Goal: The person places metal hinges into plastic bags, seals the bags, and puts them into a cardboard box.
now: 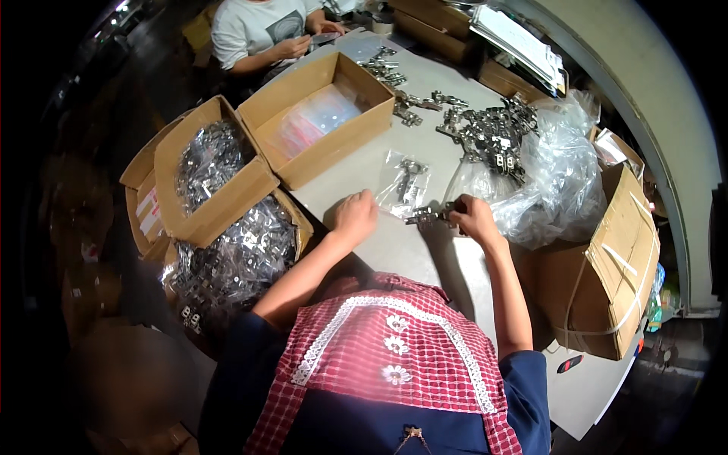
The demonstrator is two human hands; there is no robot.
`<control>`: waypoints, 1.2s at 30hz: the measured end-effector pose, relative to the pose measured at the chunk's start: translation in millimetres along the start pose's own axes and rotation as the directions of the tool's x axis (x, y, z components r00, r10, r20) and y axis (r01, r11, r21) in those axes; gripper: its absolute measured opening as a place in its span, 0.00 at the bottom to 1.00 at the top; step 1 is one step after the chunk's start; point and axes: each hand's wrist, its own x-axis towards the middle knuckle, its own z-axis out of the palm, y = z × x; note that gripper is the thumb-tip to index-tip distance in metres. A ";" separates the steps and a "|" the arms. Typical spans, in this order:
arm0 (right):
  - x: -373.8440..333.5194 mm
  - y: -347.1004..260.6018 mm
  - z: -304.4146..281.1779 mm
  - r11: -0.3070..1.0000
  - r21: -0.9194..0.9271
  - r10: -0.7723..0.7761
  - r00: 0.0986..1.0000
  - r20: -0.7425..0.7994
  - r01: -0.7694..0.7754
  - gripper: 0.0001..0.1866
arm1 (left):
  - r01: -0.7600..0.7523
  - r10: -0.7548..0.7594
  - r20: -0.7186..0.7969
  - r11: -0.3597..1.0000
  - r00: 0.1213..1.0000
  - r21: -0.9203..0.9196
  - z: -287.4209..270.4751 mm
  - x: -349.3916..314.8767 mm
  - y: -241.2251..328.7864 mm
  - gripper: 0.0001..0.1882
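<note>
A small clear plastic bag (pixel 392 184) lies on the table in front of me, with a metal hinge (pixel 410 180) inside it. My left hand (pixel 355 218) is closed beside the bag's lower left edge; what its curled fingers hold, if anything, is hidden. In my right hand (pixel 475 218) I pinch the right end of another metal hinge (pixel 426 215), low over the table just below the bag. Beyond that hand, a heap of hinges (pixel 497 129) sits against a large crumpled clear plastic bag (pixel 557 182).
On the left stand an open carton (pixel 334 135) holding flat plastic bags, a carton (pixel 220 208) of small metal parts, and bagged metal parts (pixel 243 254) below. A strapped carton (pixel 607 277) is at right. Across the table (pixel 341 176) another person (pixel 262 38) handles something small.
</note>
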 end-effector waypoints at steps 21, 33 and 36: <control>-63.5 -1.0 80.4 0.636 0.772 0.251 0.947 -0.199 -0.006 0.01 | 0.007 0.002 0.045 0.979 0.999 -0.204 -5.0 -23.8 40.5 0.08; -37.2 -20.5 105.8 0.304 0.947 0.232 0.972 0.029 -0.101 0.09 | -0.052 0.067 0.069 0.979 0.995 -0.199 -10.9 -34.6 52.5 0.05; -31.6 -29.1 106.8 0.331 0.901 0.010 0.956 0.293 -0.279 0.23 | -0.145 0.148 0.006 0.973 0.989 -0.179 -10.7 -40.2 45.8 0.05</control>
